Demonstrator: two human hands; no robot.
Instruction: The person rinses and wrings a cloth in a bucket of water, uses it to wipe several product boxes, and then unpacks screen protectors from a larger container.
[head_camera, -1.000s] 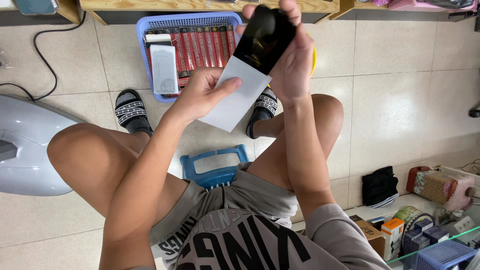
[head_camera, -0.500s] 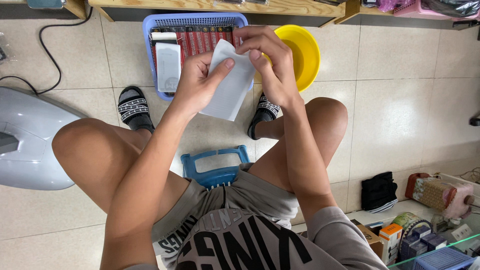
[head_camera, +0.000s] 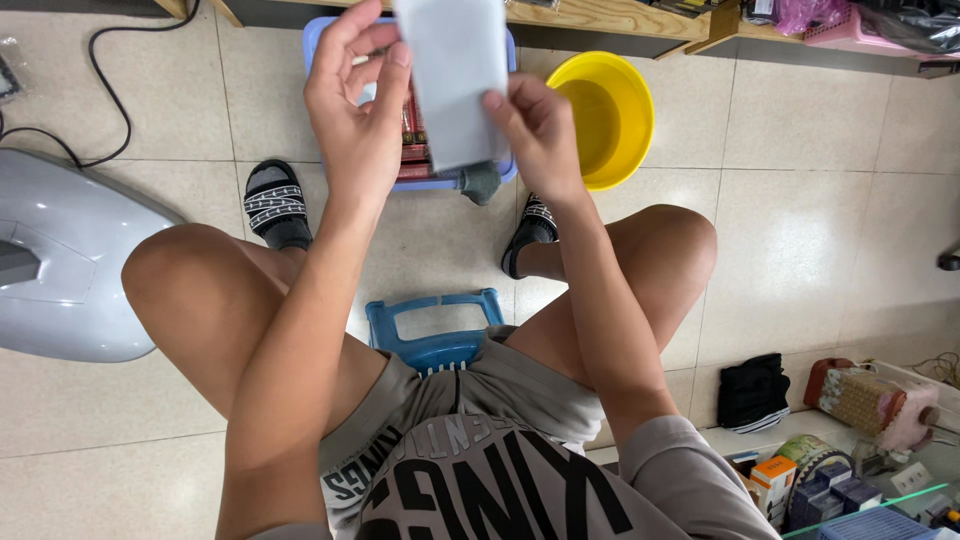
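I sit on a low blue stool (head_camera: 430, 335) with both hands raised in front of me. They hold a flat pale grey packet (head_camera: 452, 80) upright between them. My left hand (head_camera: 360, 110) pinches its left edge with fingers and thumb. At the packet's lower right corner is my right hand (head_camera: 540, 130), gripping it. Behind the packet, a blue plastic basket (head_camera: 318, 40) stands on the tiled floor between my feet, with red items inside. The packet's top runs out of view.
A yellow bowl (head_camera: 612, 115) sits right of the basket. On the left lies a grey-white appliance shell (head_camera: 60, 270), with a black cable (head_camera: 60, 135) nearby. A black pouch (head_camera: 755, 392) and several small boxes (head_camera: 800, 480) are at lower right. A wooden shelf edge (head_camera: 600, 15) runs along the top.
A second ago my right hand held a black rounded object against the packet. The object is no longer visible, and both hands have lifted the packet higher and upright.
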